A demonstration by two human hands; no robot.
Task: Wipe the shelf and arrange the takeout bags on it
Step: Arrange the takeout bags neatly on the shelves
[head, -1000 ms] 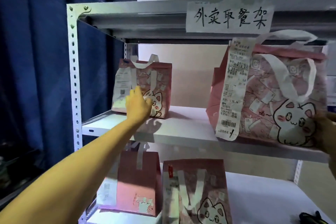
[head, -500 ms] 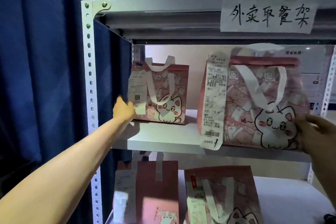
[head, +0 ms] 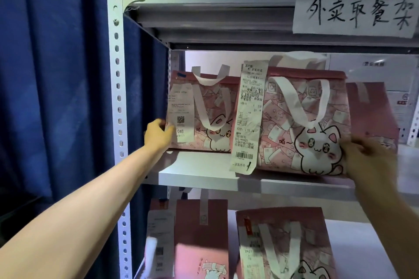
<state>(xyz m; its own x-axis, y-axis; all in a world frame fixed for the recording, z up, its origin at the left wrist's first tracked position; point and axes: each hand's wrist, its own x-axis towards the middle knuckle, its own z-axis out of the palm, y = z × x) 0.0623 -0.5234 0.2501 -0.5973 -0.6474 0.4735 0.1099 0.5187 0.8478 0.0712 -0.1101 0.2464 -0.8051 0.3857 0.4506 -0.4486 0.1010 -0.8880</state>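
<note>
The left hand (head: pixel 158 136) has slid to grip the small bag's (head: pixel 204 111) left edge; the right hand (head: pixel 365 156) clasps the big bag (head: pixel 301 124), now seated on the shelf (head: pixel 199 176), so arranging nears done

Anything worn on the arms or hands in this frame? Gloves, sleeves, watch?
Nothing worn that shows. The left hand and its forearm are bare to the frame edge: no glove, sleeve, watch or ring. The right hand is motion-blurred but also looks ungloved, with its forearm bare.
</note>
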